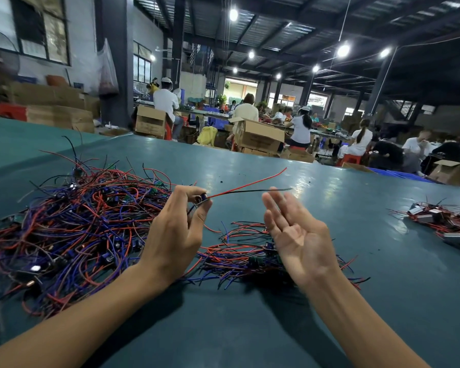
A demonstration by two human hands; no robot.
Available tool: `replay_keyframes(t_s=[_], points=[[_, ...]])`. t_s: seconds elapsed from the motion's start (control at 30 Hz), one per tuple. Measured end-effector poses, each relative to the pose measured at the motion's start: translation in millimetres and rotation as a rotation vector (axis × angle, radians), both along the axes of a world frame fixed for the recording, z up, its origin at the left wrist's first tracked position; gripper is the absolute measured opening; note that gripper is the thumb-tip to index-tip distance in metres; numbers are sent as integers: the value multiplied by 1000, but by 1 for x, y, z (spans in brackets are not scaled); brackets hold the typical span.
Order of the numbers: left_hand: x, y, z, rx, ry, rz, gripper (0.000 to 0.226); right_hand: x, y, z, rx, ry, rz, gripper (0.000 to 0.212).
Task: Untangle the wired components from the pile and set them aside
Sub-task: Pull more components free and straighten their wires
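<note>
The left hand (pixel 174 232) pinches one component (pixel 203 198) clear of the pile (pixel 72 224), its leads (pixel 250 192) pointing right toward the right hand (pixel 295 235), which is held flat with straight fingers, probably to receive it.

Two hands (pixel 170 235) (pixel 298 237), three wire heaps (pixel 72 221) (pixel 239 253) (pixel 446 224), one held component (pixel 203 197), one table (pixel 250 328).

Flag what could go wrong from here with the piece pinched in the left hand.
1. The left hand holds the component only by a fingertip pinch, so a snagged wire could pull it back into the tangled pile.
2. Its red lead and black lead stick out free toward the open right hand. They may hook the loose bundle below in transit.
3. Set down there, it could re-tangle.
</note>
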State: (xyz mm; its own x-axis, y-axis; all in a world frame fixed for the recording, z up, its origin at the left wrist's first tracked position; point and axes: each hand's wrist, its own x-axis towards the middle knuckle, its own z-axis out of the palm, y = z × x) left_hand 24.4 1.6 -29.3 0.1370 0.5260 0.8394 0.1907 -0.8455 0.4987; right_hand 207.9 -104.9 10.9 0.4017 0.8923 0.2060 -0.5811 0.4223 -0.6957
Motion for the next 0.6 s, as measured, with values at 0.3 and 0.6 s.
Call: replay_keyframes(t_s=[0.3, 0.6], points=[[-3, -18, 9, 444, 186, 79, 22, -39, -1, -16, -171, -608, 29, 36], [0, -22, 9, 465, 347, 112, 27, -33, 0, -15, -227, -531, 26, 30]])
